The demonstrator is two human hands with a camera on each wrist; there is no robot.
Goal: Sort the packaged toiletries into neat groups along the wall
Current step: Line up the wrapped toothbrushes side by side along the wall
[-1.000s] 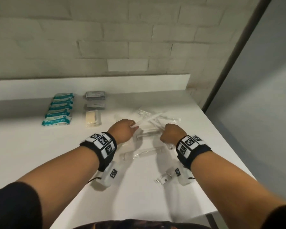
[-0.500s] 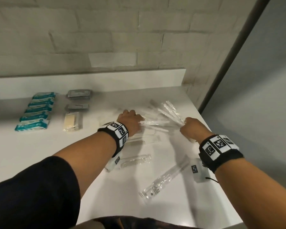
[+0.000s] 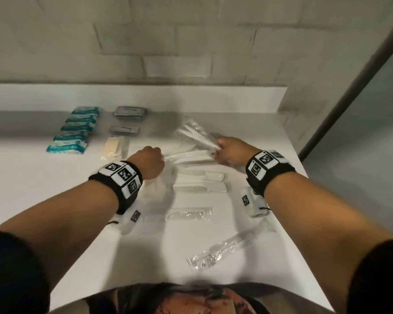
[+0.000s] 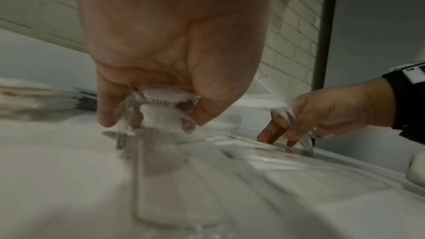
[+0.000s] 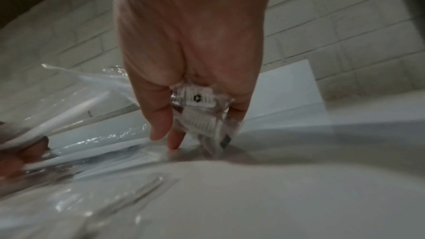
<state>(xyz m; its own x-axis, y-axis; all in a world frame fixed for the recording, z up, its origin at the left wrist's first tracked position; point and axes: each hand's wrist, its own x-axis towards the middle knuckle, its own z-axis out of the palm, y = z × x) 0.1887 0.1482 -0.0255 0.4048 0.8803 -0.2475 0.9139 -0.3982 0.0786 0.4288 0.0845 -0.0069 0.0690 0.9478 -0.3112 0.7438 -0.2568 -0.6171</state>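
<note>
Several clear-wrapped white toothbrushes (image 3: 191, 152) are held in a bundle just above the white counter (image 3: 55, 200), fanning out toward the wall. My left hand (image 3: 159, 158) pinches the bundle's left end, seen close up in the left wrist view as wrapped ends (image 4: 161, 108) between thumb and fingers. My right hand (image 3: 218, 150) grips the right end; the right wrist view shows brush heads in wrap (image 5: 197, 108) in its fingers (image 5: 158, 130). One more wrapped toothbrush (image 3: 225, 248) lies alone at the front right.
Three wrapped white combs (image 3: 200, 189) lie in a column under the bundle. Near the wall at the left are a row of teal packets (image 3: 75, 130), two grey packs (image 3: 129, 112) and a cream soap (image 3: 112, 147). The counter's right edge (image 3: 304, 182) is close to my right wrist.
The hands have gathered toothbrush packets off the pile and moved apart. The right hand has come up to take the fanned right end while the left keeps the other end.
</note>
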